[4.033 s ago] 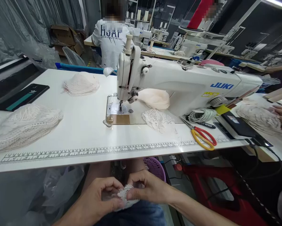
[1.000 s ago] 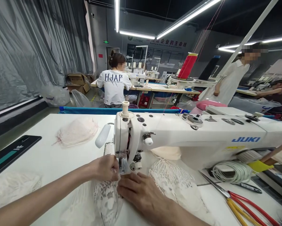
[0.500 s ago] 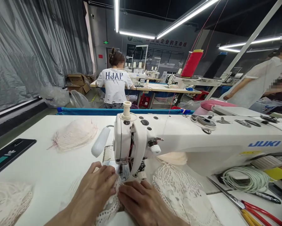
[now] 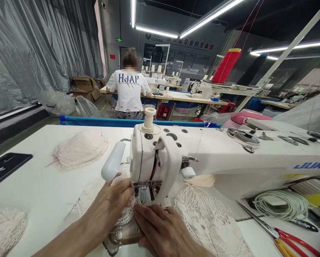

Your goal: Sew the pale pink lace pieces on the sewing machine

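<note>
A white JUKI sewing machine [image 4: 229, 157] stands on the white table [image 4: 42, 192]. Under its needle lies a small piece of white lace [image 4: 123, 216]. My left hand [image 4: 108, 207] rests on the lace just left of the presser foot, fingers pressed down on it. My right hand [image 4: 160, 228] lies flat in front of the needle, fingertips on the lace edge. A larger lace piece [image 4: 208, 221] spreads to the right of my right hand.
Piles of lace lie at the left [image 4: 79, 150] and the near left corner [image 4: 4, 228]. A dark phone [image 4: 4, 167] sits at the left edge. Scissors [image 4: 280, 237] and coiled cord [image 4: 280, 203] lie at right. A person in a white shirt [image 4: 129, 92] sits at the table behind.
My hands rose from my lap to the machine with the lace. Over the last second, both hands slid the lace further under the presser foot, and my view moved closer.
</note>
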`<action>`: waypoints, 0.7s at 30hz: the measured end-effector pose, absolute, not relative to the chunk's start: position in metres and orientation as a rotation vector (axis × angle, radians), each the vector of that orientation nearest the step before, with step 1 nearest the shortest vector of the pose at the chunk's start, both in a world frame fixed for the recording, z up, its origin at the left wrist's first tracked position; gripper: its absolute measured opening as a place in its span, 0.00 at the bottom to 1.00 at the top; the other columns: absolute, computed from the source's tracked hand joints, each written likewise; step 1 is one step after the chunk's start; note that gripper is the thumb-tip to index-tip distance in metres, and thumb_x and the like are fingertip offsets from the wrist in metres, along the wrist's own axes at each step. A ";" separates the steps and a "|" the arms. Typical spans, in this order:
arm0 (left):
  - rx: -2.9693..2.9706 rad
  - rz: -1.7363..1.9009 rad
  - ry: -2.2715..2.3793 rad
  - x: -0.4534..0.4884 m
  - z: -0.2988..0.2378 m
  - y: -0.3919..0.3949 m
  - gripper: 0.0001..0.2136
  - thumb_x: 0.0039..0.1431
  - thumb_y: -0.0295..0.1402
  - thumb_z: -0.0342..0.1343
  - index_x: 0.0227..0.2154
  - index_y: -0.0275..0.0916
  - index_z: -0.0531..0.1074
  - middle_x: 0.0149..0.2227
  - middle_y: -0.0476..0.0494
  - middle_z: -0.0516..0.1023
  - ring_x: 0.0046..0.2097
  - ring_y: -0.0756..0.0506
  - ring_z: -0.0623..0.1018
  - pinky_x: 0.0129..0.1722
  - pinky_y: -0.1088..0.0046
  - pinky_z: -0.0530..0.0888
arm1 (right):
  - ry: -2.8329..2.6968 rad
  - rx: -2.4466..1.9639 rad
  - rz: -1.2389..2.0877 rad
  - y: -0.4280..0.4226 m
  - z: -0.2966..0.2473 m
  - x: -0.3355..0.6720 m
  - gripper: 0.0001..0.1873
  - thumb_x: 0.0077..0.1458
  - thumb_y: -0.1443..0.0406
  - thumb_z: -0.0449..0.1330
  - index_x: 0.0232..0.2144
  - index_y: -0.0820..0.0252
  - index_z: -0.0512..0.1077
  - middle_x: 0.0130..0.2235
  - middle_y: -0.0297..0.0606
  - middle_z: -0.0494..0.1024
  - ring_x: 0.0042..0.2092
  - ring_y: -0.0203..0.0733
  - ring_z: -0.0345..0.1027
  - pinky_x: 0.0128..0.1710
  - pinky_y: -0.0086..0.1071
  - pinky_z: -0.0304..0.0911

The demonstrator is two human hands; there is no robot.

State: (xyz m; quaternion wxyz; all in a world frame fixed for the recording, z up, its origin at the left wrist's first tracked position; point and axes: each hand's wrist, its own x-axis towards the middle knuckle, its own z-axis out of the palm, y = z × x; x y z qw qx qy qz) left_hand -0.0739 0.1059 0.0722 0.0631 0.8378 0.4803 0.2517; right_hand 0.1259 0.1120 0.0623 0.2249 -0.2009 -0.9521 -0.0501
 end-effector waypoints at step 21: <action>2.589 0.884 1.381 -0.067 0.060 0.093 0.09 0.61 0.26 0.47 0.28 0.42 0.69 0.33 0.54 0.74 0.33 0.49 0.71 0.43 0.66 0.57 | -2.583 -0.598 -0.032 0.111 0.063 0.135 0.11 0.62 0.61 0.52 0.43 0.59 0.69 0.38 0.37 0.74 0.33 0.39 0.64 0.33 0.35 0.56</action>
